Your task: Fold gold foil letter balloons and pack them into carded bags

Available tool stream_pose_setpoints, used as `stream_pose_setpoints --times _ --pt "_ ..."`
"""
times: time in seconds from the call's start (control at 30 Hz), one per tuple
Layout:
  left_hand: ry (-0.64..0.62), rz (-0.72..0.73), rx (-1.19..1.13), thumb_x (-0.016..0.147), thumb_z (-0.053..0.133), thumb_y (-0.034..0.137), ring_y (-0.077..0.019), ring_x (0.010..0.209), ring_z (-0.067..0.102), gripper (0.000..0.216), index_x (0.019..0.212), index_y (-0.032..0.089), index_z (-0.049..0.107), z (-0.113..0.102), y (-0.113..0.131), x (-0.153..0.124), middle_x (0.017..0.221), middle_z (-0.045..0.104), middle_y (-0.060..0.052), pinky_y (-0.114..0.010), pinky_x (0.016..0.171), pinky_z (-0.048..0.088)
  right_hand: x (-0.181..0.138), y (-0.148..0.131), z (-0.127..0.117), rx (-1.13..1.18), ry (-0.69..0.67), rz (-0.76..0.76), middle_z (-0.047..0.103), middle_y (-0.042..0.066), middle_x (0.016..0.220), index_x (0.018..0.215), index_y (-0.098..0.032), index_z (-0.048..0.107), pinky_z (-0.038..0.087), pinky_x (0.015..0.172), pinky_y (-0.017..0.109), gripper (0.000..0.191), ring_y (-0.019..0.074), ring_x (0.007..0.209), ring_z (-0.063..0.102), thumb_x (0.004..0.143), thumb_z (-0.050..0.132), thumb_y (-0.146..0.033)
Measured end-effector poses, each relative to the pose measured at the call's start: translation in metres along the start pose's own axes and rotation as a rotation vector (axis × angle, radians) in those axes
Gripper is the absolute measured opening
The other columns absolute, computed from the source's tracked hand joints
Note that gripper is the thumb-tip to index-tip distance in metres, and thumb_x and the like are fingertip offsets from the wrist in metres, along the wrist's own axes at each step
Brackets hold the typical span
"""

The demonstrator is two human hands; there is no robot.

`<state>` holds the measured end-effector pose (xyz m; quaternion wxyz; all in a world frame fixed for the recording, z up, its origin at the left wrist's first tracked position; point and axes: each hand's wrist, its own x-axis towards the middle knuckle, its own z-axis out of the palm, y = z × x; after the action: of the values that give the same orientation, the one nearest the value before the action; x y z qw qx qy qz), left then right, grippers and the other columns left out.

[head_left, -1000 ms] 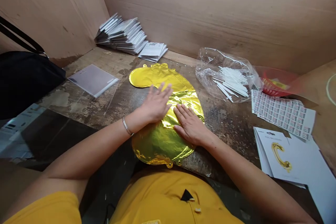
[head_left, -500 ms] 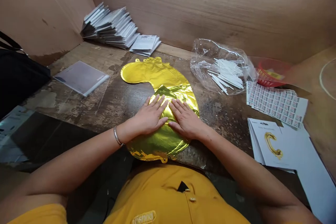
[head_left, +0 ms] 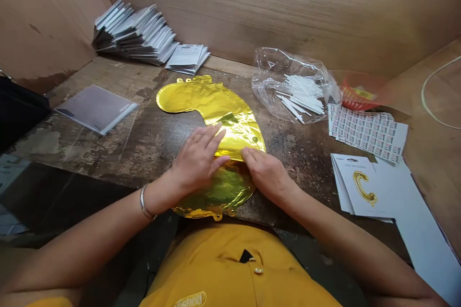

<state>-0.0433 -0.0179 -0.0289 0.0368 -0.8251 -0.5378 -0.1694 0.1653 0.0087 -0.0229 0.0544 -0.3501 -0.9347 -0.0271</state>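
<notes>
Brown, worn and patchy, the surface (head_left: 302, 163) is running back to a plywood wall (head_left: 252, 9) and ending in front close to the person's yellow shirt (head_left: 230, 254). Flat across its middle, a curved gold foil balloon (head_left: 183, 96) is lying with its rounded far end pointing left and its tabbed lower end reaching the near edge. Bare wood is showing on both sides of it: leftward to a clear plastic sleeve (head_left: 95, 108), rightward to a transparent bag (head_left: 266, 76) of white sticks (head_left: 302, 93), and between the right forearm and the balloon-picture card (head_left: 360, 187). Farther right, sheets of printed labels (head_left: 367, 129) and a red basket (head_left: 355, 100) are crowding that side. A large stack of packets (head_left: 139, 33) and a smaller pile (head_left: 187, 57) are standing along the wall, leaving only a narrow gap behind the balloon.

The left hand (head_left: 198, 158) is resting over the foil's inner side, half open, fingers loosely bent and thumb held apart, gripping nothing visible. The right hand (head_left: 266, 172) is bending its fingertips onto the foil's right edge, beside a crosswise crease; its thumb is hidden, so whether it is pinching cannot be told.

Half a second ago both palms were lying flat with fingers pointing forward; now the left is turning more across the foil and the right is curling.
</notes>
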Motion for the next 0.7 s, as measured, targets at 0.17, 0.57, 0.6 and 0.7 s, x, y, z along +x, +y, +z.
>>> stream_pose_setpoints --times 0.17,0.57,0.6,0.7 --pt "0.002 0.272 -0.042 0.094 0.048 0.016 -0.0202 0.07 0.059 0.02 0.082 0.013 0.064 0.0 0.022 -0.011 0.077 0.064 -0.008 -0.033 0.065 0.052 -0.015 -0.028 -0.023 0.003 -0.097 0.092 0.07 0.021 0.112 0.122 -0.005 0.061 0.056 0.089 0.039 0.037 0.0278 0.098 0.068 0.088 0.046 -0.004" --pt "0.086 0.106 -0.459 0.093 0.055 0.018 -0.0188 0.092 0.064 0.011 0.088 0.016 0.065 0.009 -0.002 -0.054 0.089 0.07 -0.006 -0.032 0.085 0.052 -0.057 0.029 -0.001 0.624 -0.174 -0.106 0.048 0.01 0.147 0.14 -0.022 0.05 0.028 0.115 0.057 0.071 0.0305 0.142 0.033 0.075 0.079 -0.033" --pt "0.077 0.087 -0.463 0.092 0.055 0.018 -0.0185 0.089 0.064 0.011 0.088 0.016 0.064 0.008 -0.002 -0.054 0.088 0.07 -0.006 -0.032 0.083 0.052 -0.056 0.027 -0.001 0.638 -0.155 -0.093 0.05 0.011 0.146 0.137 -0.022 0.053 0.03 0.114 0.056 0.071 0.0309 0.141 0.034 0.073 0.081 -0.036" --pt "0.042 0.013 -0.452 0.092 0.054 0.02 -0.0181 0.084 0.063 0.011 0.087 0.018 0.063 0.004 0.001 -0.051 0.086 0.069 -0.005 -0.031 0.077 0.05 -0.051 0.018 0.0 0.647 -0.054 -0.012 0.058 0.01 0.137 0.123 -0.022 0.064 0.037 0.109 0.052 0.055 0.0298 0.133 0.043 0.073 0.081 -0.038"
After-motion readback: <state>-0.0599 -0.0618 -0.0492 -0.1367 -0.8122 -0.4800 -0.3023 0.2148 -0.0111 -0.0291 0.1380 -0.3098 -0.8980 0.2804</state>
